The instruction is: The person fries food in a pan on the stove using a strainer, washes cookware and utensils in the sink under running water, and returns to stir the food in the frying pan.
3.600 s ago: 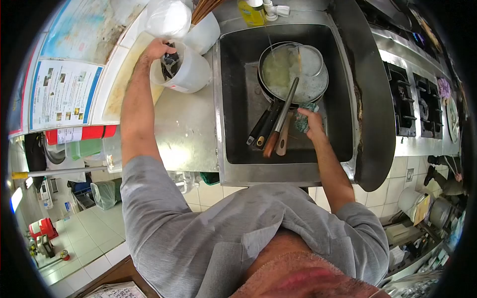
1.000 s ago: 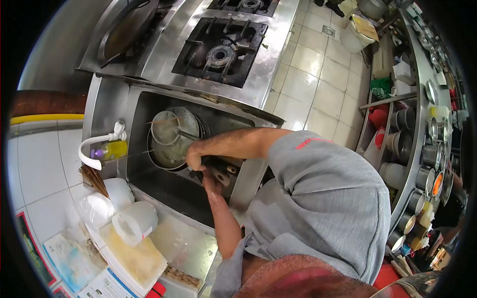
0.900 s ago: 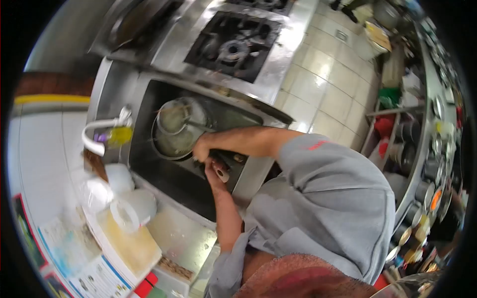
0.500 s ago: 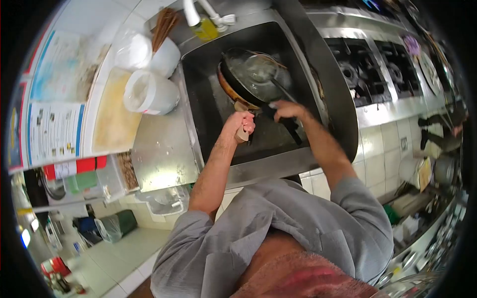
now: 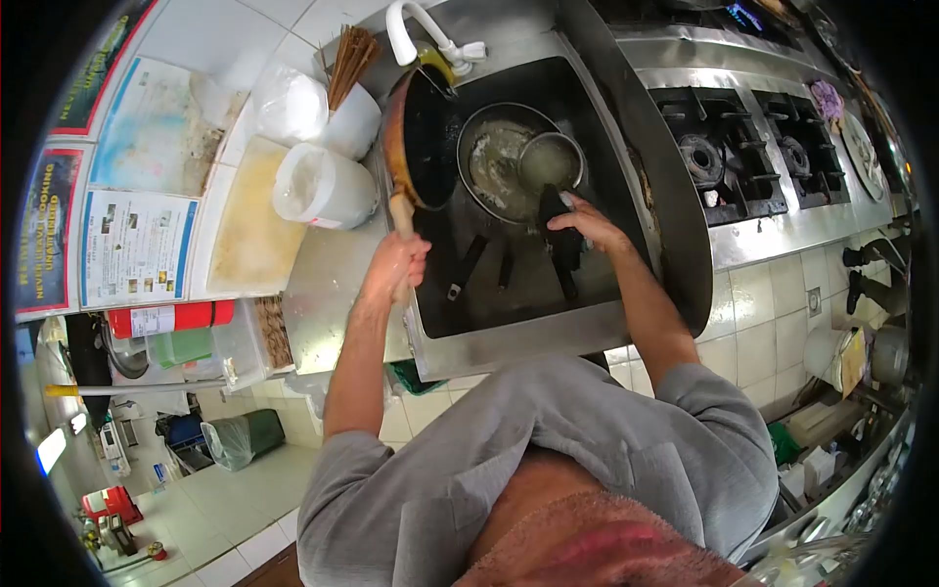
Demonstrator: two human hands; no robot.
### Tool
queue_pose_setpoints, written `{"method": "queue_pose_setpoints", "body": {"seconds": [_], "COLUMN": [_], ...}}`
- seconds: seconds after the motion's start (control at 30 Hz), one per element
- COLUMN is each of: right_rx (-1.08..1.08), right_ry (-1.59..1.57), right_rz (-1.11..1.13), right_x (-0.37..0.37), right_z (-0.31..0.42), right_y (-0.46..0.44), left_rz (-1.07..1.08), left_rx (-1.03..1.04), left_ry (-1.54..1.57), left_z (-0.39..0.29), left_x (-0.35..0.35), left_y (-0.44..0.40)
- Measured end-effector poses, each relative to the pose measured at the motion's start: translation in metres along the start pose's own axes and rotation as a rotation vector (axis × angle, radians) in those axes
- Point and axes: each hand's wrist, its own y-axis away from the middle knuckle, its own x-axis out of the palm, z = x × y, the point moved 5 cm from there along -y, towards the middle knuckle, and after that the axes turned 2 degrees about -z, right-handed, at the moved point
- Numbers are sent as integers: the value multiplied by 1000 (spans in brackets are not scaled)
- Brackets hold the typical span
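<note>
My left hand (image 5: pixel 396 266) is wrapped round the wooden handle of a wok (image 5: pixel 427 137). The wok is tilted up on its side at the sink's left wall, its dark inside turned right and its outside browned. My right hand (image 5: pixel 592 225) is closed round the black handle of a small round pan (image 5: pixel 550 162), which holds cloudy liquid. Under this pan lies a larger pan (image 5: pixel 489 186) with cloudy, whitish liquid in it. Several black handles rest in the dark sink (image 5: pixel 499 318), one (image 5: pixel 468 266) between my hands.
A white tap (image 5: pixel 430 34) stands behind the sink, near a yellow-green bottle (image 5: pixel 435 64). On the left are a white tub (image 5: pixel 326 188) and thin brown sticks (image 5: pixel 350 67) in a container. Gas burners (image 5: pixel 719 157) lie to the right. A person's legs show at far right.
My left hand has moved left with the wok, lifting it off the other pans and tipping it up. The larger pan is now uncovered. My right hand stays at the small pan's handle.
</note>
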Motion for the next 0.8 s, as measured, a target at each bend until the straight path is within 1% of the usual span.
{"method": "queue_pose_setpoints", "body": {"seconds": [0.03,0.1,0.13,0.17,0.23,0.27,0.3,0.33,0.37,0.43,0.5,0.53,0.6,0.63,0.67,0.7,0.77,0.8], "right_rx": [-9,-60,-143,-146,-358,-478,-593,-698,-804,-852,-838,-821,-752,-742,-640,-573,-386,-302], "right_ry": [-3,-301,-401,-401,-508,-456,-402,-264,-118,90,331,610,765,918,942,920,799,836], "right_rz": [-5,-38,-34,-27,-49,-98,-154,-270,-397,-472,-355,-355,-297,-285,-329,-408,-725,-919], "right_x": [-6,-9,-11,-7,1,17,38,54,65,92,117,122,106,90,68,44,-1,-8], "right_z": [4,15,28,39,75,103,129,138,146,152,139,126,88,67,53,28,-1,1], "right_y": [-5,-8,-7,-10,-19,-21,-24,-30,-36,-32,-35,-34,-52,-63,-68,-89,-135,-153], "left_rz": [-18,-23,-27,-33,24,22,124,227,244,473,538,567,600,607,499,526,585,624], "left_rx": [-7,-16,-17,-15,-29,-29,-22,-20,-24,-158,-219,-220,-262,-301,-312,-320,-359,-359], "left_ry": [-13,37,88,89,225,225,347,465,454,758,805,779,775,799,716,697,710,685], "left_z": [0,-4,-6,-3,3,10,20,29,36,55,76,84,106,119,131,137,147,147], "left_x": [-11,-31,-37,-40,-38,-36,-26,-15,-6,23,46,56,70,76,77,77,84,88], "left_y": [6,25,33,40,50,51,47,45,41,38,25,14,-9,-20,-30,-40,-58,-67]}}
